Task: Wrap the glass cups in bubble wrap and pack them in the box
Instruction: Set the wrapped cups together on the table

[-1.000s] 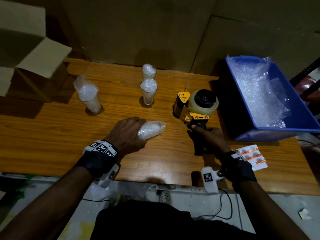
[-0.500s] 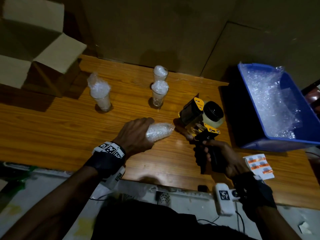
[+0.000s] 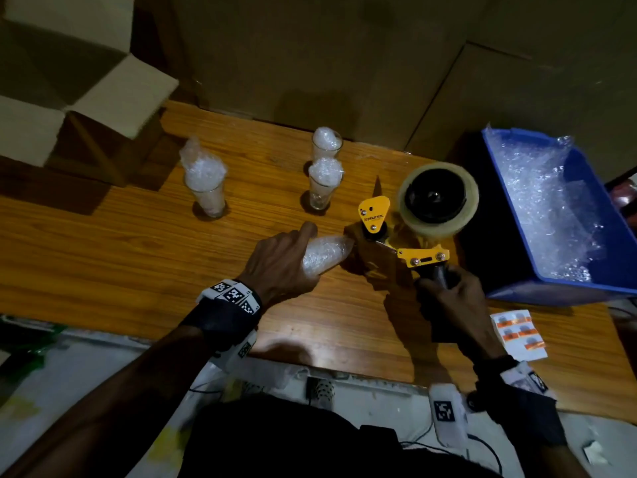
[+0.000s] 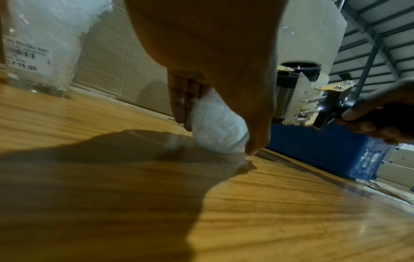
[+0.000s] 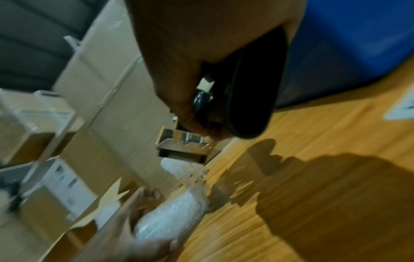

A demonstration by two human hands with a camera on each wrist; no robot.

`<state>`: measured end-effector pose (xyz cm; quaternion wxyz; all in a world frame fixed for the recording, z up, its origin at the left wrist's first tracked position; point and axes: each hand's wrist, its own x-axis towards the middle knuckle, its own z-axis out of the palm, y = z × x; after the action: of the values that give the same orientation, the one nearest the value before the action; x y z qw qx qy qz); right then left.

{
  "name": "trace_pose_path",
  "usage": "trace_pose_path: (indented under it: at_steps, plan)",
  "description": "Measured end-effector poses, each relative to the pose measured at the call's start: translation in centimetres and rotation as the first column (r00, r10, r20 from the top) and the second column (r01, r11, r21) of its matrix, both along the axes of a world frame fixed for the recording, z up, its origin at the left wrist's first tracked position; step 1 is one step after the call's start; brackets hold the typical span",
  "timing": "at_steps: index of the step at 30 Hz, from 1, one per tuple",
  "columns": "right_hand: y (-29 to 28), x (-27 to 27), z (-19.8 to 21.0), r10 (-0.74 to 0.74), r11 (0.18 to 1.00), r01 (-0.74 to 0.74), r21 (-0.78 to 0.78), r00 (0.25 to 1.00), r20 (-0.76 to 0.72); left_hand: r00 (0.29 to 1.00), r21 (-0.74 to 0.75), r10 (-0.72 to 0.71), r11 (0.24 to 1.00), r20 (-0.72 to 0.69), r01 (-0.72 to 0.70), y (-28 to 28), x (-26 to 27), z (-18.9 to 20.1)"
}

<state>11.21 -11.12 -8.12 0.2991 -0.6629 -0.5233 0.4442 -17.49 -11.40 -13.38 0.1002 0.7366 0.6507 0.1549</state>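
On the worktop (image 3: 103,257), my left grip (image 3: 279,260) curls around a bubble-wrapped glass cup (image 3: 324,258) lying sideways. My right grip (image 3: 451,298) clutches the tape dispenser (image 3: 413,232) handle, its nose touching the wrap.

Yellow-black tape dispenser (image 3: 406,232), blue bin (image 3: 613,236) — orange-brown woodgrain table (image 3: 103,257).
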Motion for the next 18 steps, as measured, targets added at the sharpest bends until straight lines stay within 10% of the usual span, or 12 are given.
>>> trace_pose_path:
  at_steps: [7, 18]
  plan:
    - [-0.2, -1.7, -1.0, 0.031, 0.985, -0.08, 0.156, 0.956, 0.292, 1.0, 0.044, 0.025, 0.999, 0.006, -0.026, 0.2, 0.2, -0.1]
    - [-1.9, -4.4, -1.9, 0.069, 0.965, -0.15, 0.216, 0.938, 0.341, 0.991, -0.05, 0.12, 0.992, 0.05, -0.118, 0.6, 0.3, 0.0]
